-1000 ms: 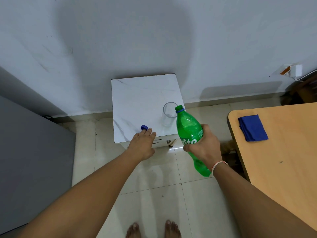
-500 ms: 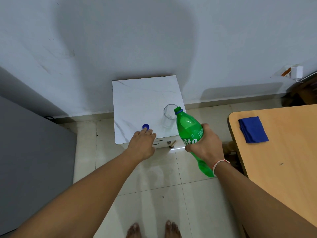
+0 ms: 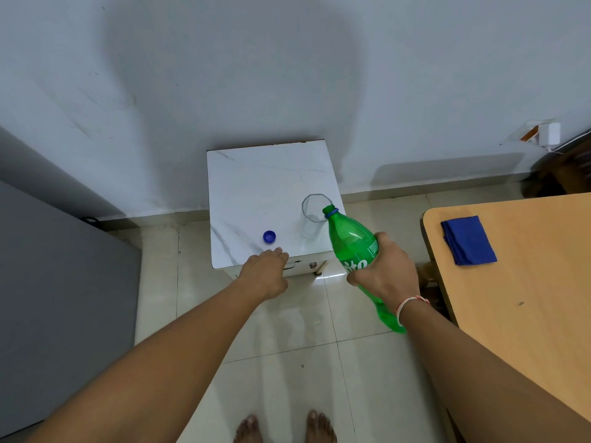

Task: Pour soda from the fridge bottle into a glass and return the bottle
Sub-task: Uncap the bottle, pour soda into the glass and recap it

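Observation:
My right hand grips a green soda bottle around its middle. The bottle is uncapped and tilted, its open neck touching the rim of a clear empty glass that stands on the small white marble-top table. The blue bottle cap lies on the table left of the glass. My left hand hovers at the table's front edge, just short of the cap, fingers loosely apart and holding nothing.
A grey fridge stands at the left. A wooden table at the right carries a folded blue cloth. The white wall is right behind the small table. My bare feet show on the tiled floor.
My left hand let go of the cap on the table and drew back toward the front edge. The bottle's neck tipped further over, reaching the glass rim.

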